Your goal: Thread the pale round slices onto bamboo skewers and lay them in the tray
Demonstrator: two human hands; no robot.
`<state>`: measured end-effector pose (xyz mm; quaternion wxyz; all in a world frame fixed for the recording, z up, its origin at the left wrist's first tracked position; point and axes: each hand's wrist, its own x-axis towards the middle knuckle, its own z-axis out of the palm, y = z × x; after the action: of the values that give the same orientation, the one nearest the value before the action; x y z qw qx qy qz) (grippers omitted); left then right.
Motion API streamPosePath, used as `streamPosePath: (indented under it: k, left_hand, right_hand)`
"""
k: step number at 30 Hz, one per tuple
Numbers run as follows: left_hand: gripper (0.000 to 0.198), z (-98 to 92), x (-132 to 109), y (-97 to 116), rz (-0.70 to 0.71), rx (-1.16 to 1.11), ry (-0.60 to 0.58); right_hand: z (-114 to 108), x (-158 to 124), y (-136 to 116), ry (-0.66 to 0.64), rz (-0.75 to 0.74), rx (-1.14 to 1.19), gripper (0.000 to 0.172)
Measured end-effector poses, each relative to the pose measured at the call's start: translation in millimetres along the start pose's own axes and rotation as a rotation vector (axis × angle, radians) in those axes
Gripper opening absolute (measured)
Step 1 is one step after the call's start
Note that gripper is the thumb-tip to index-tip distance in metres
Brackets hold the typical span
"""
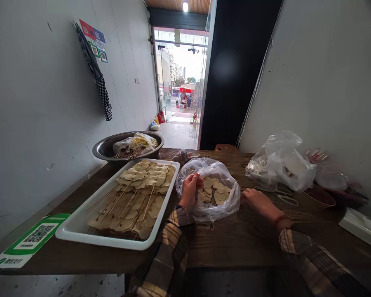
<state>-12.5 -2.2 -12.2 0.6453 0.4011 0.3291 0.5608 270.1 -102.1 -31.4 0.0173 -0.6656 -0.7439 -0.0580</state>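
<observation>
A clear plastic bag (230, 175) lies opened out on the dark table, with thin round beige slices (221, 193) piled inside. Over the bag's left side is my left hand (190, 190), its fingers curled and pressed together; what they hold, if anything, cannot be made out. My right hand (261, 203) rests low over the table just right of the bag, fingertips drawn together near some thin sticks (273, 194). Whatever is in them is too small to name. To the left, a white tray (106, 243) holds stacked beige slices on skewers (136, 185).
A metal basin (103, 152) with bagged skewers stands behind the tray. A green QR-code card (34, 238) lies front left. At right are crumpled plastic bags (281, 161), scissors (287, 200), a bowl (317, 200) and a white box (363, 227). Walls flank the table.
</observation>
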Motion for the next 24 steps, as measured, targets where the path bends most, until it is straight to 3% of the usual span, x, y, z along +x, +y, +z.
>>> streamPosePath:
  k: [11,19,21,24]
  left_hand:
    - [0.046,-1.5,2,-5,0.011,-0.008,-0.002]
    - [0.045,-1.1,0,-4,0.008,-0.015,-0.01]
    - [0.045,-1.5,1,-4,0.002,-0.012,-0.006]
    - [0.046,-2.2,2,-5,-0.004,-0.016,-0.007]
  right_hand:
    - [-5,-15,4,0.12,0.006,-0.128,0.015]
    - [-19,-9,-2,0.457,-0.049,0.019,0.025]
    - [-26,-4,-9,0.475,-0.066,0.093,0.024]
    - [-34,1,-20,0.401,-0.068,0.11,0.026]
